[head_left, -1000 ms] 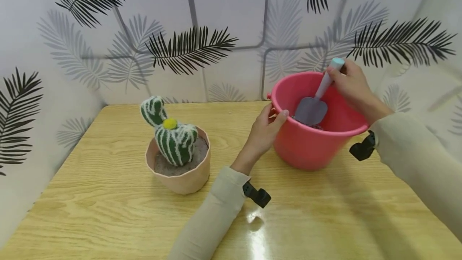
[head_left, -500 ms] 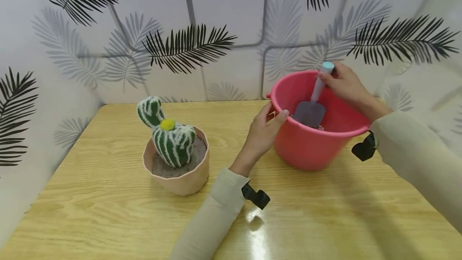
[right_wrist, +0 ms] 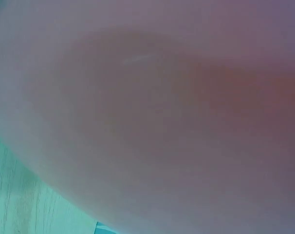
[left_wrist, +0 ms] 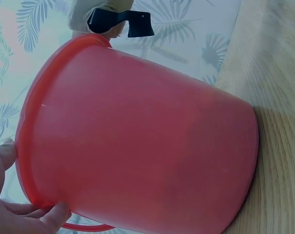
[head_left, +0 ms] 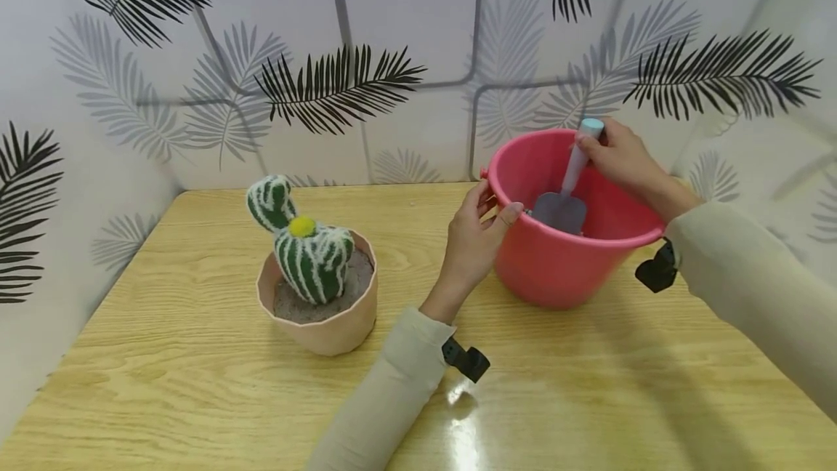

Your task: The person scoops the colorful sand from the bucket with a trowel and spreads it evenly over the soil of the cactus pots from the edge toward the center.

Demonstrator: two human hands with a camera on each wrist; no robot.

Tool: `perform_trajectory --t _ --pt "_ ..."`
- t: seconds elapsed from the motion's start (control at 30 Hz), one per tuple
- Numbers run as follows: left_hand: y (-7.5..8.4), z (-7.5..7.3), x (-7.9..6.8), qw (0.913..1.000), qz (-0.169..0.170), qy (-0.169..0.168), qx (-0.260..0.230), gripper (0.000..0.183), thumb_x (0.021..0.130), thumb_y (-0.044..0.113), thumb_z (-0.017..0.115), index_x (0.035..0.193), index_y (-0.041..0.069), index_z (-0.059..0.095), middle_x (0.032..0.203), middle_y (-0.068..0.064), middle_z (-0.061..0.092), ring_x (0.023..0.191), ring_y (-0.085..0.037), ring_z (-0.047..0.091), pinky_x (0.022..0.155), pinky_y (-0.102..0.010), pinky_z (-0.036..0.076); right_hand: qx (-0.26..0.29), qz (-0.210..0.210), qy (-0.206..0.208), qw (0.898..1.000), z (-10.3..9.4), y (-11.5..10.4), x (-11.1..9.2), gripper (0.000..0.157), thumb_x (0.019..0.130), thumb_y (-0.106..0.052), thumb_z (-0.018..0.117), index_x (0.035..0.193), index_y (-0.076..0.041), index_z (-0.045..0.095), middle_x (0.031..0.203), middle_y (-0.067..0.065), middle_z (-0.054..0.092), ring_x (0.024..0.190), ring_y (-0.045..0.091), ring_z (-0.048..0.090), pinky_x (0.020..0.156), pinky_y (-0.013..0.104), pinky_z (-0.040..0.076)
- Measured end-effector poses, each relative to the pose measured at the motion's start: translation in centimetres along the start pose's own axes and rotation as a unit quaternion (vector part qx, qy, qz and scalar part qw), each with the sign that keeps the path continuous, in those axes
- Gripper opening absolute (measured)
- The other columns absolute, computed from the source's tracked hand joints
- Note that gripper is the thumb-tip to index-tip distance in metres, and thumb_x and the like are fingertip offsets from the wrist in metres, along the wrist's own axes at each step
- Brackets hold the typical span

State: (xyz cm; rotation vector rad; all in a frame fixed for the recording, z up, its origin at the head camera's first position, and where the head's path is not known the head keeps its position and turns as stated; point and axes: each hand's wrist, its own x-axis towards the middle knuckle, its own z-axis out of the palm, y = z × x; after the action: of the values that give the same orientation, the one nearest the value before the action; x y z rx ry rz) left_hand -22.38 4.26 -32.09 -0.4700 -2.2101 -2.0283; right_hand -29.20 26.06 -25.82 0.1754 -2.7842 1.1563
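A pink bucket (head_left: 556,275) stands upright on the table at right in the head view. My left hand (head_left: 472,238) grips its near-left rim, thumb on the rim and fingers bent below it; the left wrist view shows that hand (left_wrist: 26,217) at the bucket's (left_wrist: 138,131) edge. Inside the bucket is a trowel with a grey blade (head_left: 559,214), its tip hidden behind the near rim. My right hand (head_left: 621,158) holds the trowel's pale handle near its light-blue end. The bucket's wall (right_wrist: 138,122) nearly fills the right wrist view, blurred.
To the left, a peach pot (head_left: 333,333) of grey soil holds a knitted green-and-white cactus (head_left: 314,260) with a yellow flower. Behind the wooden table (head_left: 163,369) rises a wall (head_left: 405,13) printed with leaves, close to the bucket's far side.
My right hand has moved the trowel down and slightly left, its blade going lower behind the near rim. My left hand has kept its grip on the bucket.
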Motion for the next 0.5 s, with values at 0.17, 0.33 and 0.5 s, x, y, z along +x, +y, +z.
perform_trajectory --t 0.17,0.33,0.5 --pt "0.08 0.0 0.06 0.9999 0.011 -0.005 0.004 0.068 0.089 0.021 0.068 0.145 0.003 0.035 0.143 -0.015 0.047 0.129 -0.026 0.05 0.099 -0.034 0.047 0.006 0.013 -0.004 1.0 -0.05 0.09 0.02 0.046 0.102 -0.034 0.039 0.125 0.006 0.041 0.119 0.022 0.052 0.084 -0.002 0.048 0.071 0.01 0.04" --pt "0.19 -0.14 -0.23 0.9986 0.032 -0.037 0.022 0.087 0.083 0.019 0.075 0.151 0.006 0.023 0.147 -0.014 0.042 0.13 -0.024 0.049 0.098 -0.031 0.048 0.017 0.02 -0.021 0.999 -0.02 0.36 0.13 0.051 0.102 -0.036 0.036 0.129 0.007 0.038 0.127 0.026 0.05 0.084 -0.008 0.047 0.076 0.013 0.041" --pt "0.15 -0.25 -0.39 0.9955 0.055 -0.063 0.045 0.099 0.079 0.019 0.078 0.153 0.005 0.013 0.15 -0.013 0.036 0.132 -0.024 0.046 0.098 -0.028 0.047 0.022 0.024 -0.029 0.999 0.08 0.24 0.09 0.05 0.102 -0.037 0.035 0.127 0.007 0.037 0.128 0.026 0.05 0.083 -0.009 0.048 0.082 0.019 0.044"
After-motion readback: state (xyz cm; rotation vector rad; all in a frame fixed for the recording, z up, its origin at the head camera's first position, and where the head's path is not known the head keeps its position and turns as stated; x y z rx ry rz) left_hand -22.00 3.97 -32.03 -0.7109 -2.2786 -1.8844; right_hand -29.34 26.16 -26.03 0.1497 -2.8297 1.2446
